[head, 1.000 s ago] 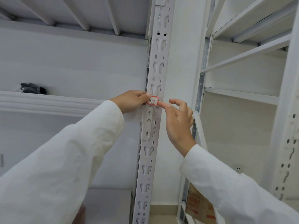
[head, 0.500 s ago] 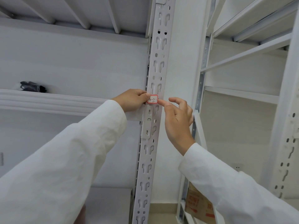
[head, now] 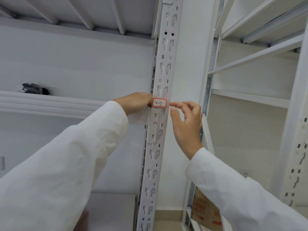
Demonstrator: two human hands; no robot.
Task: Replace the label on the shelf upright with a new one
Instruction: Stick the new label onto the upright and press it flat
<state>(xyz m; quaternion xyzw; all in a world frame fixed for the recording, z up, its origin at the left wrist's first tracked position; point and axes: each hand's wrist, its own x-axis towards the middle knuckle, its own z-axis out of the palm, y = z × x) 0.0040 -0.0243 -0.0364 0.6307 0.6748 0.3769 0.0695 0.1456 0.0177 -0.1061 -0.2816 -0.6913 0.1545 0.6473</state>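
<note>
So the label [head: 159, 102] is on the front face of the upright [head: 162, 77], just above the bracket [head: 154, 129] where the left shelf [head: 50, 105] hooks in. It's a small white sticker with a red border, handwritten "4=2" or thereabouts. Its long axis runs across the upright, so crosswise to the post, and the writing reads level, left to right. It nearly fills the post's width; its left and right edges sit close to the post's edges.

My left hand [head: 135, 102] is at the label's left edge, fingers curled against the side of the post. Can't really tell if I'm pinching the label's edge or just pressing beside it, since the fingertips are hidden behind the hand. My right hand [head: 185, 120] is just off the right edge, index finger and thumb a little apart with nothing between them, other fingers loosely bent. The index tip is right by the label's corner but not clearly touching.

Room-wise: plain wall to the right of the post, then a second rack [head: 250, 64] further right. There's a dark bundle [head: 35, 88] on the left shelf, well away, and a cardboard box [head: 206, 212] low down under my right sleeve [head: 241, 197].
</note>
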